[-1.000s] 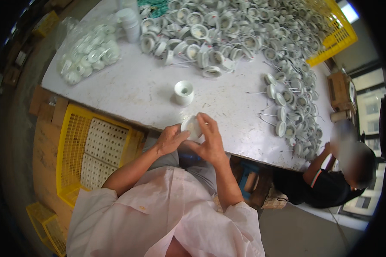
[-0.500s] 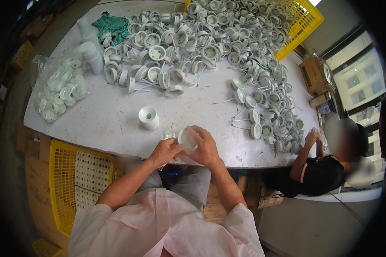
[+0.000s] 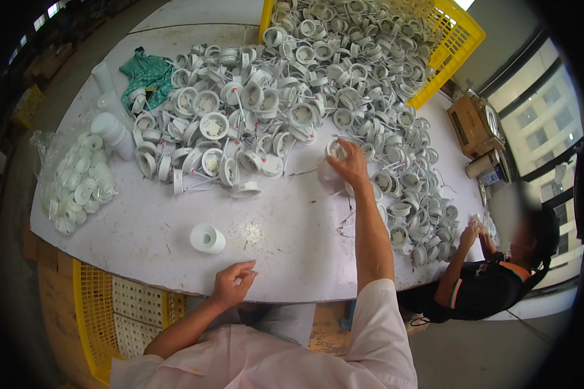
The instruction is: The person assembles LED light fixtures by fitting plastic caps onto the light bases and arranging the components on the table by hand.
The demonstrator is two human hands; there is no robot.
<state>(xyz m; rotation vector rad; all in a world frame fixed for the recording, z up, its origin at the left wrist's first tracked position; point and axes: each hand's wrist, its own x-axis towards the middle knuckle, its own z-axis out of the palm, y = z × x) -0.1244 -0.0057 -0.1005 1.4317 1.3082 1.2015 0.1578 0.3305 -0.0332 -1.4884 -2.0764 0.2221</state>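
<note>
At the left edge of the main pile, my right hand [image 3: 352, 163] reaches far out with thumb and fingers closed around a round white lamp housing [image 3: 335, 149]. My left hand [image 3: 233, 284] rests near the front edge of the table, fingers loosely bent and apart, with nothing visible in them. Just beyond it, a white cylindrical cup with a hole in its top [image 3: 207, 239] stands upright on the table. Many similar white round housings with wires [image 3: 214, 126] lie heaped across the back, and a looser group [image 3: 405, 211] spreads down the right side.
A yellow crate [image 3: 457, 39] spills housings at the back right. Bagged white rings [image 3: 84, 188], stacked white cups [image 3: 110, 129] and a green cloth [image 3: 146, 72] sit at left. Below is another yellow crate [image 3: 87, 311]. A co-worker [image 3: 493, 279] works at right beside a cardboard box [image 3: 472, 126].
My hands were together at the front edge around a white round part. My right hand has moved far forward to the pile and grips a housing; my left stayed near the edge, now apart.
</note>
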